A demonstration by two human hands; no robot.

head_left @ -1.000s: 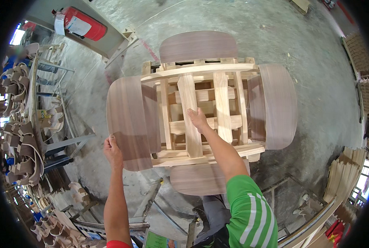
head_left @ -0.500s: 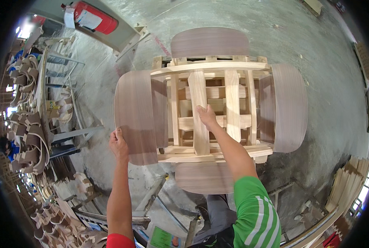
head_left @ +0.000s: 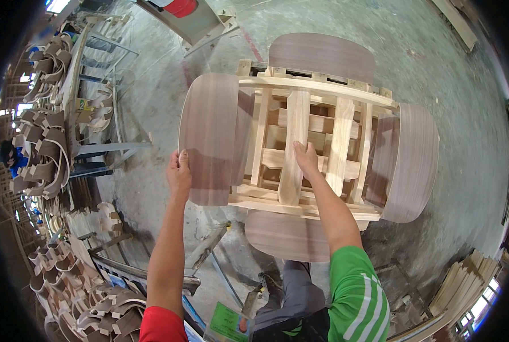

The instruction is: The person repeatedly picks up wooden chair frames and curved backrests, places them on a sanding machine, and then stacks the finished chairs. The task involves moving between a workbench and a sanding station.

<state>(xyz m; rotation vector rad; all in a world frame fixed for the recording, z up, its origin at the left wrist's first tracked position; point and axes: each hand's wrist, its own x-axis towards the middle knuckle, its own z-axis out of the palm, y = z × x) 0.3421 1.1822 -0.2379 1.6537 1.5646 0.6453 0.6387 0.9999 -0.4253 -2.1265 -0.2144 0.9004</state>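
In front of me is a pale wooden frame (head_left: 317,84) with crossing slats, like a chair seat or stacked frames, with curved brown veneer panels on its sides. My left hand (head_left: 178,178) is closed on the outer edge of the left panel (head_left: 212,134), thumb on the edge. My right hand (head_left: 307,159) grips the upright middle slat (head_left: 295,122); its other fingers are partly hidden. A second slat (head_left: 340,145) runs beside it. Other panels sit at the far side (head_left: 323,54), the right side (head_left: 411,165) and the near side (head_left: 283,236).
On the left, a metal rack (head_left: 78,114) stands beside piles of curved wooden parts (head_left: 43,142). A red fire extinguisher (head_left: 180,7) shows at the top. Stacked boards (head_left: 462,282) lie at lower right. Metal bars (head_left: 209,251) stand near my legs.
The whole scene has shifted right in the picture, and the frame now appears slightly turned clockwise. Both hands keep their holds on the panel edge and the slat.
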